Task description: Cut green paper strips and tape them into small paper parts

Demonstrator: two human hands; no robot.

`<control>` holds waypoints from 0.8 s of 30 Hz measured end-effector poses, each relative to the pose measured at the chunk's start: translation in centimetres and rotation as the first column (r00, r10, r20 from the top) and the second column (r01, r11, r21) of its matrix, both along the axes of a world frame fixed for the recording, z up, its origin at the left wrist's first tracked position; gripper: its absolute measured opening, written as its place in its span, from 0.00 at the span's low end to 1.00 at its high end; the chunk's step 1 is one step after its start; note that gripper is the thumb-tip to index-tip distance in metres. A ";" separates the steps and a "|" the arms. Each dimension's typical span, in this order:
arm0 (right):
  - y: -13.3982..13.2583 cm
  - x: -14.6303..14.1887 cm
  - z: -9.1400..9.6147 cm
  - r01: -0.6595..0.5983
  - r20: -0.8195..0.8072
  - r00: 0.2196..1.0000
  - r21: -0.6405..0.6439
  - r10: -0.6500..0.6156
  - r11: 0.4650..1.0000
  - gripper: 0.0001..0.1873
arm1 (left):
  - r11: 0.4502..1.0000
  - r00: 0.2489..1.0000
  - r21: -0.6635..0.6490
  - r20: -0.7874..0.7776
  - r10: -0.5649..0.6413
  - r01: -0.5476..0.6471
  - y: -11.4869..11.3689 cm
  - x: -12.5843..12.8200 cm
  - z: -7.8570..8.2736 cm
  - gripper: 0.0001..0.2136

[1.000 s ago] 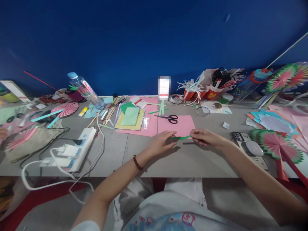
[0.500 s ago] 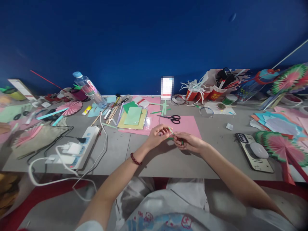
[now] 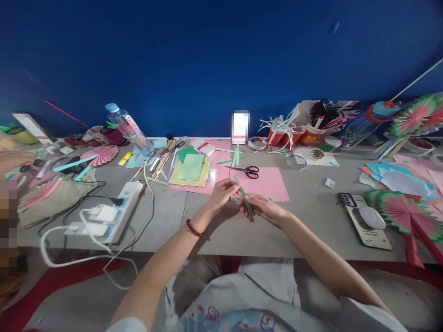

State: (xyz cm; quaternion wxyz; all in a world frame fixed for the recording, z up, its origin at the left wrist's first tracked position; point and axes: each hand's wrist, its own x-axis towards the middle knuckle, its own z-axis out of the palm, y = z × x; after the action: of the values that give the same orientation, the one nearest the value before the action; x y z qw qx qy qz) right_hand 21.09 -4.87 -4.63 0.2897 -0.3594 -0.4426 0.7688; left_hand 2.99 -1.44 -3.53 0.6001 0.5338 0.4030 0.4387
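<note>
At the desk's front (image 3: 194, 244), left to right. By the left hand (image 3: 221, 193), a green strip (image 3: 248, 207) is gripped near its upper end, between thumb and fingertips. The strip is held off the desk, slanting down to the right, its lower end free. By the right hand (image 3: 263, 206), the same strip is apparently pinched lower down, fingers curled; exact finger contact cannot be told. Just beyond, a pink sheet (image 3: 272, 182) is laid flat, with scissors (image 3: 247, 171) rested across its far edge, untouched by either hand.

Step in hand, as judged: the strip is being handled between both sets of fingertips — no cutting is seen. For the next move, a light pinch and steady alignment would be called for; thin paper could easily be creased or twisted.

Writing, left to right: on the bottle (image 3: 129, 131), a red script label, perhaps "Ganten" — too blurred to be certain. The upright screen (image 3: 240, 126) is pixelated. On the red cup (image 3: 308, 136), gold lettering is shown, unreadable. On the phone (image 3: 363, 223), small dark marks, likewise unread.
</note>
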 end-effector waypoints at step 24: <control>7.0 5.1 4.0 -0.157 0.566 0.818 0.387 -0.100 0.908 0.19 | 0.984 0.873 0.178 -0.474 0.113 -0.031 0.5 0.3 -2.1 0.09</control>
State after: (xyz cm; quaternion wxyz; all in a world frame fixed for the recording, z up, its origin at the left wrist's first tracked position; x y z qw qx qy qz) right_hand 26.23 2.16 -0.64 0.2008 -0.4968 -0.6681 0.5162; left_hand 3.25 -0.91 -5.68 0.4179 0.6586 0.5217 0.3456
